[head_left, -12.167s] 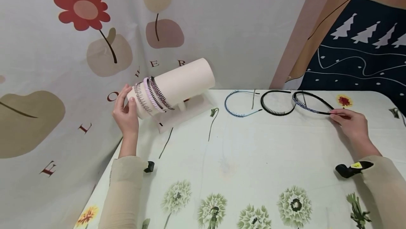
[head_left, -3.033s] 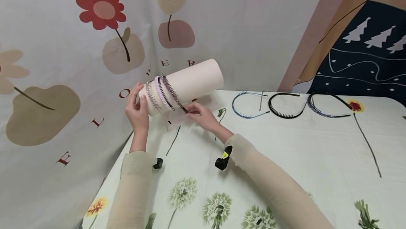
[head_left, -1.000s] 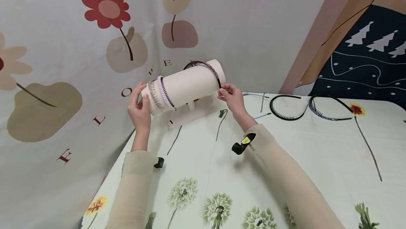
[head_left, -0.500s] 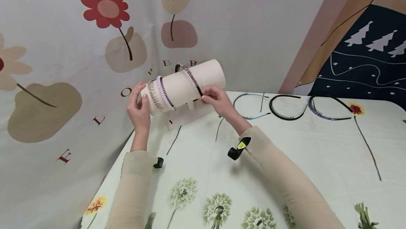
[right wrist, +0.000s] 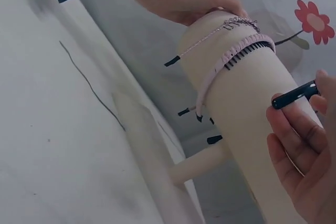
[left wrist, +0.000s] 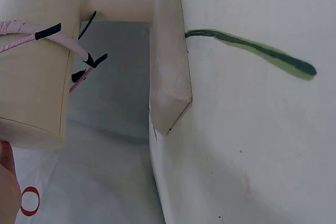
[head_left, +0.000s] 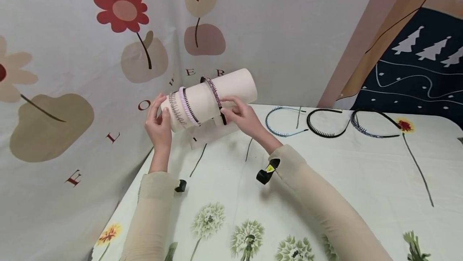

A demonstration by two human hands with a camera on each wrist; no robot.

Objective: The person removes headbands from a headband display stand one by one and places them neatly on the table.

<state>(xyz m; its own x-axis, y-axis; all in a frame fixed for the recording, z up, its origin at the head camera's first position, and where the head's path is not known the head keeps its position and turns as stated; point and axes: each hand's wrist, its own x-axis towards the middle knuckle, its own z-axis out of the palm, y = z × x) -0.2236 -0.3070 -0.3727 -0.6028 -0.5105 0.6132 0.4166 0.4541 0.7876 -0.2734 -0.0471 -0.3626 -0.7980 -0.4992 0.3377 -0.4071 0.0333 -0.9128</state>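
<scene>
A cream cylindrical headband stand (head_left: 235,84) lies slanted at the table's back left. My left hand (head_left: 159,126) grips its left end, thumb in front and fingers over the rim. Round that end sit a thin silvery-pink headband (head_left: 176,108) and a lilac headband with black teeth (head_left: 188,106). Farther right, a glittery purple-brown headband (head_left: 213,88) goes over the cylinder. My right hand (head_left: 246,120) pinches near its black front end, clearest in the right wrist view, where the headband's dark tip (right wrist: 286,98) shows between thumb and fingers.
A blue headband (head_left: 278,134), a black toothed headband (head_left: 322,134) and a blue-grey glittery headband (head_left: 365,130) lie in a row at the table's back right. The stand's flat base (left wrist: 170,77) rests on the flowered tablecloth (head_left: 224,172). A printed curtain hangs behind.
My right hand left the blue-grey headband, took the purple-brown one from beside the lilac one and drew it to the right end. It has since come back left to mid-cylinder. My left hand stays put.
</scene>
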